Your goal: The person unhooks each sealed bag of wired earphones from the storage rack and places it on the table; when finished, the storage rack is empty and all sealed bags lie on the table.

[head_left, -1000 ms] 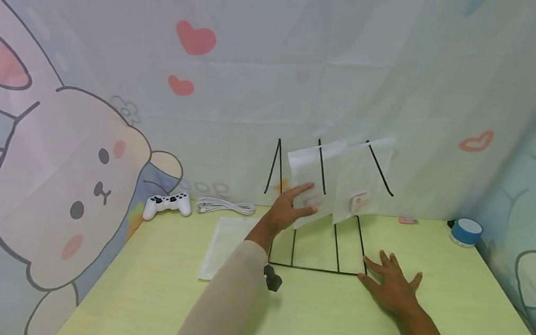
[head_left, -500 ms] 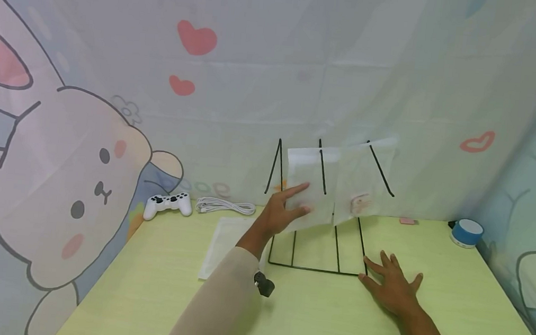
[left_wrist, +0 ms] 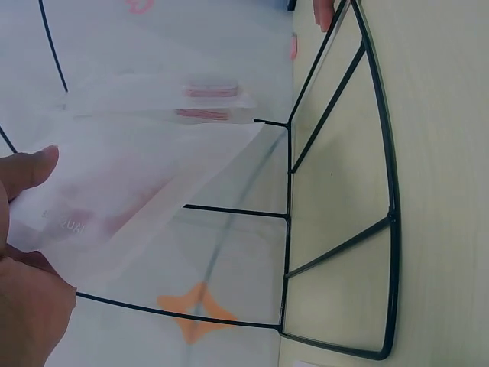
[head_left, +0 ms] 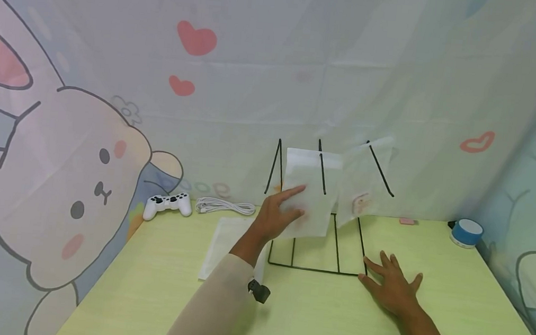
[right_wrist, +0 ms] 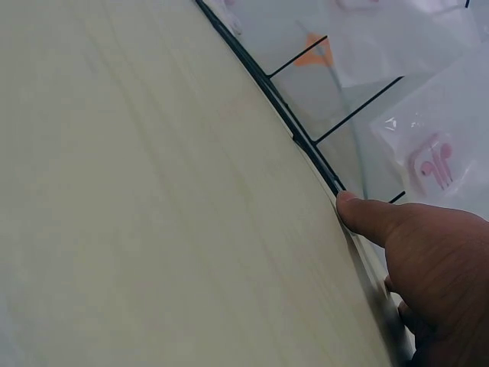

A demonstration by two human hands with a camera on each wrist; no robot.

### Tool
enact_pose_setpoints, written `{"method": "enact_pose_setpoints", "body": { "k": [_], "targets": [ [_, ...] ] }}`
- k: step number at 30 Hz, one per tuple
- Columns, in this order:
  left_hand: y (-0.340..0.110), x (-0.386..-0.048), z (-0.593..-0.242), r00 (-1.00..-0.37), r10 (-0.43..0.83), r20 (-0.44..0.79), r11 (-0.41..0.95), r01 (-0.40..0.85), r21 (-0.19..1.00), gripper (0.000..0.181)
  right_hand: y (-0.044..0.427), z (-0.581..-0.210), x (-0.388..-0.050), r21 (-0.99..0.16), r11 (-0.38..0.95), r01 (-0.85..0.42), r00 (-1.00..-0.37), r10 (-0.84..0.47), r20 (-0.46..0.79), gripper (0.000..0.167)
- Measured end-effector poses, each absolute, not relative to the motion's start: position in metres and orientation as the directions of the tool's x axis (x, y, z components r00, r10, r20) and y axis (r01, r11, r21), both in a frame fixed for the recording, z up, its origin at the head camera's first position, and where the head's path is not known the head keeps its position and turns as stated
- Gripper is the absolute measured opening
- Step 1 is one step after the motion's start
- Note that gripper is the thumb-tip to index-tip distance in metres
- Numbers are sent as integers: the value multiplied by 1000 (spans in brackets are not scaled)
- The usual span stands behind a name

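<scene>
A black wire display rack (head_left: 314, 269) stands on the table with several upper prongs. From its middle prong hangs a frosted plastic pouch (head_left: 312, 214), faint pinkish contents showing through. My left hand (head_left: 275, 213) touches that pouch's front, index finger and thumb extended; its other fingers are hidden. A second frosted pouch (head_left: 375, 171) hangs tilted from the right prong; pink earphones (right_wrist: 437, 162) show inside. At the base's right front corner my right hand (head_left: 393, 286) rests with spread fingers, its thumb (right_wrist: 367, 216) touching the rod.
Left of the rack lies another flat frosted pouch (head_left: 225, 243), partly behind my left arm. Along the back edge are a white game controller (head_left: 167, 204), a coiled white cable (head_left: 225, 206), a small pink item (head_left: 407, 221) and a blue-and-white round object (head_left: 466, 233).
My left hand has moved slightly left and down. The middle pouch has swung from tilted to nearly straight, its lower edge dropping and parting from the right pouch. My right hand stays put.
</scene>
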State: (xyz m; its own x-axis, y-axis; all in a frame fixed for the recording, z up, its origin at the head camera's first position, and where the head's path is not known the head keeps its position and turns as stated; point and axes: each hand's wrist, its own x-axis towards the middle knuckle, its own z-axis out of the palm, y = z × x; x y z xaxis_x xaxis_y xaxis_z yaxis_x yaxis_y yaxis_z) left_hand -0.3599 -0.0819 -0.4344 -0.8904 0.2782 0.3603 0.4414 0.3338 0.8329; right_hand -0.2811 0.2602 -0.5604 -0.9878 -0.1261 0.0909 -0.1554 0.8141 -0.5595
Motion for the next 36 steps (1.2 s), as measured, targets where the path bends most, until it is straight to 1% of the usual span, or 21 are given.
{"method": "enact_pose_setpoints", "body": {
  "k": [5, 11, 20, 30, 36],
  "targets": [
    [-82, -352, -431, -896, 266, 355, 334, 431, 839, 59, 260, -560, -281, -559, 815, -155, -988, -124, 92, 71],
    [-82, -340, -426, -891, 257, 374, 349, 446, 824, 58, 261, -560, -281, -562, 813, -154, -988, -123, 92, 71],
    [-83, -324, -418, -906, 252, 342, 359, 415, 836, 60, 260, -560, -280, -567, 809, -153, -988, -120, 95, 69],
    [-88, -310, -416, -914, 258, 314, 326, 388, 862, 60, 259, -559, -278, -578, 802, -151, -989, -118, 94, 69],
    [-91, -302, -414, -918, 255, 302, 343, 378, 860, 60, 259, -558, -279, -569, 807, -156, -988, -122, 98, 68]
  ]
}}
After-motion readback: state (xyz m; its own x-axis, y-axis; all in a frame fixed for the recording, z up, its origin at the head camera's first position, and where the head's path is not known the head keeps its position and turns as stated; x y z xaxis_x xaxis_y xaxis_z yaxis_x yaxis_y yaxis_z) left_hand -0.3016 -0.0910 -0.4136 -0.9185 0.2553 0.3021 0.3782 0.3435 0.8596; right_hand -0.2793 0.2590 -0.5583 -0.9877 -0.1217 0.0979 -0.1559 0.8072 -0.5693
